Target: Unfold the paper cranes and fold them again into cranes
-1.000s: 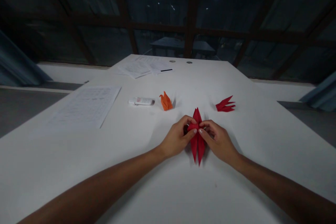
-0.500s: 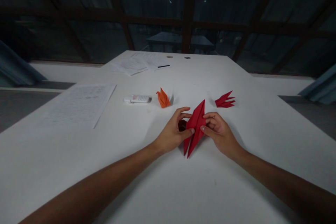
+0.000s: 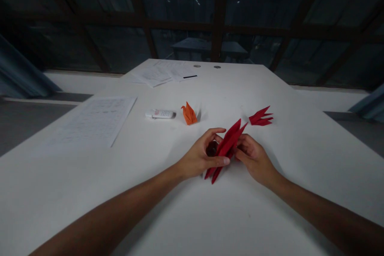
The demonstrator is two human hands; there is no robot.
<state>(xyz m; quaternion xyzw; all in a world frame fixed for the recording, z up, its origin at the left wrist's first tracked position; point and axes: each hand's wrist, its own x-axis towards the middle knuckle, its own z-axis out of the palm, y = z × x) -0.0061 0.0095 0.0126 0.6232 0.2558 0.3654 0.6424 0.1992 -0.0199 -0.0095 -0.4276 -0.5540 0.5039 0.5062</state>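
A folded red paper piece point(image 3: 228, 144) with long pointed ends is held between my two hands above the white table. My left hand point(image 3: 204, 154) grips its left side, the thumb across the front and the index finger curved behind. On the right side, my right hand point(image 3: 253, 158) pinches the paper, its fingertips partly hidden behind it. Beyond my left hand stands a small orange folded paper bird point(image 3: 189, 114). Another red folded paper piece point(image 3: 261, 117), with several pointed tips, lies beyond my right hand.
A white capped tube point(image 3: 160, 114) lies left of the orange bird. A written sheet point(image 3: 93, 120) is at the left of the white table point(image 3: 180, 216). More papers point(image 3: 156, 74), a black pen-like stick point(image 3: 190, 76) and two round discs are near the far edge.
The red paper in my hands has turned, and its layers now show spread apart at the top. My left thumb has slid over its lower front. The whole view has shifted slightly.
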